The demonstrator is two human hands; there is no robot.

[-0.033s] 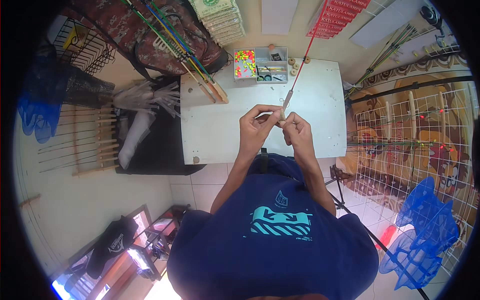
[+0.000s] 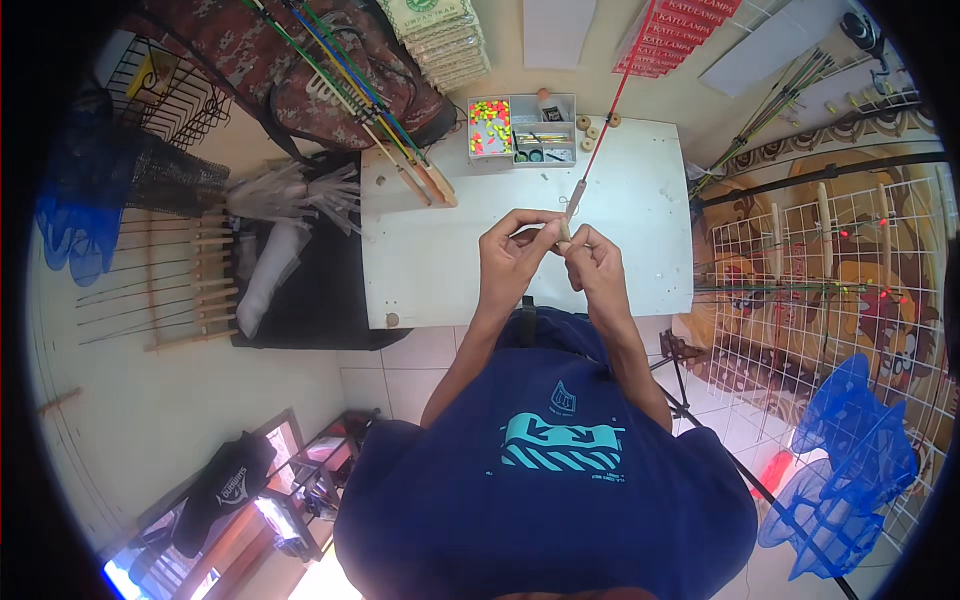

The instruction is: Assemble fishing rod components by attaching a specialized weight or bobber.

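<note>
Above the white table [image 2: 430, 262] I hold a fishing rod with a thin red shaft [image 2: 606, 125] and a pale handle [image 2: 576, 196]. The shaft slants up and away to the right. My left hand [image 2: 520, 252] is closed around the lower handle, thumb and fingers pinching it. My right hand [image 2: 597, 268] is closed as well, its thumb and forefinger pinched at the butt end of the handle; the exact spot it grips is partly covered by fingers. A thin loop of line [image 2: 566, 201] shows beside the handle.
A grey compartment box [image 2: 545, 160] with bright floats and small parts stands at the table's back, beside small round spools [image 2: 590, 133]. Several rods [image 2: 415, 175] lean on the left. White wire racks [image 2: 800, 260] and blue nets [image 2: 850, 450] stand right.
</note>
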